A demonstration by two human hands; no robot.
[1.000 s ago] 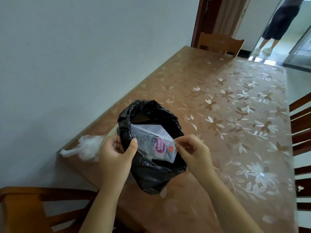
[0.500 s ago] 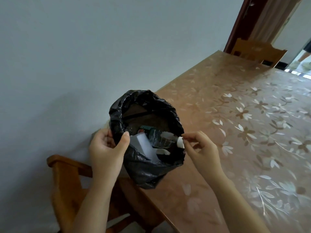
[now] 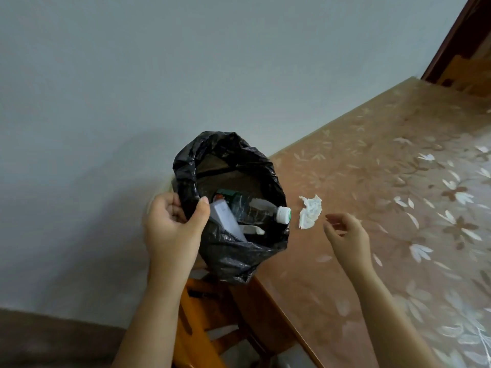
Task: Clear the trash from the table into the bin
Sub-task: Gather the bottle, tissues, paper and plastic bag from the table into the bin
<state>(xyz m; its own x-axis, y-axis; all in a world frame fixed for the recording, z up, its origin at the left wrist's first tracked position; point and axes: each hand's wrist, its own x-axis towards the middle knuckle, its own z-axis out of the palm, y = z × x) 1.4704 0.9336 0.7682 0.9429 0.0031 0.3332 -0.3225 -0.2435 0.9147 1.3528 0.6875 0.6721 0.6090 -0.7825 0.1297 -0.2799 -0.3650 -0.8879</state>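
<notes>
Inside, the bottle (image 3: 249, 208) label's writing is too small to read.

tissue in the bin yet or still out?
Out. The tissue lies crumpled on the table, just right of the bin. The right hand is open near it, not touching.
</notes>
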